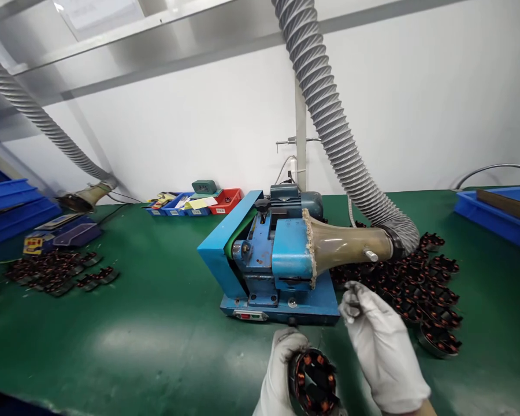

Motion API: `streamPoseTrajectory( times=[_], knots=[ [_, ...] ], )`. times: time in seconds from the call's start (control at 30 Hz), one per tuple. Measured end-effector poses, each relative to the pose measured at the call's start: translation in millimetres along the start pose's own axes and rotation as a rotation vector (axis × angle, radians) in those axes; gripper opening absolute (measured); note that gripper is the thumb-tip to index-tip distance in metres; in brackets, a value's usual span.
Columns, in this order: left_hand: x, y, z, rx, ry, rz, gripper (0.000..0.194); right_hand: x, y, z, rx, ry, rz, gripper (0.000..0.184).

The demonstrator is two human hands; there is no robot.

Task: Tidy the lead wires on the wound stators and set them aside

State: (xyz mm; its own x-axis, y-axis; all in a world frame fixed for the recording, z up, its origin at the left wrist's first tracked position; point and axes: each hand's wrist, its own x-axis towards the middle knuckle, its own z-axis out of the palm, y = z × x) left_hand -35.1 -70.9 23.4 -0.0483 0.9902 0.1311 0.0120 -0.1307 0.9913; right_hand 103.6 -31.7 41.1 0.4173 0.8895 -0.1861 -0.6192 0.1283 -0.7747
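Note:
My left hand point(281, 370), in a white glove, is closed around a round black stator with copper coils point(314, 381) near the bottom edge of the view. My right hand point(379, 346), also gloved, hovers just right of it with the fingertips pinched together near the stator's thin wires. What the pinch holds is too small to make out. Both hands sit in front of a blue bench machine point(268, 260) with a tan funnel point(342, 245) fixed to its right side.
A grey ribbed hose point(333, 127) runs from the funnel up to the ceiling. A heap of similar stators point(420, 283) lies right of the machine, another pile point(56, 271) far left. Blue bins point(498, 216) and small trays point(190, 205) stand on the green bench point(156, 312).

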Motion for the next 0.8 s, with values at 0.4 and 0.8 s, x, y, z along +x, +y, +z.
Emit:
streamPoseTrajectory(
  times=[0.4, 0.8],
  knots=[
    [47.4, -30.8, 29.8, -0.431, 0.229, -0.298, 0.022, -4.0, 53.0, 23.1, -0.847, -0.207, -0.26, 0.039],
    [66.4, -27.9, 31.4, -0.185, 0.151, -0.175, 0.021, 14.9, 50.9, 25.7, -0.786, -0.227, -0.194, 0.03]
  ],
)
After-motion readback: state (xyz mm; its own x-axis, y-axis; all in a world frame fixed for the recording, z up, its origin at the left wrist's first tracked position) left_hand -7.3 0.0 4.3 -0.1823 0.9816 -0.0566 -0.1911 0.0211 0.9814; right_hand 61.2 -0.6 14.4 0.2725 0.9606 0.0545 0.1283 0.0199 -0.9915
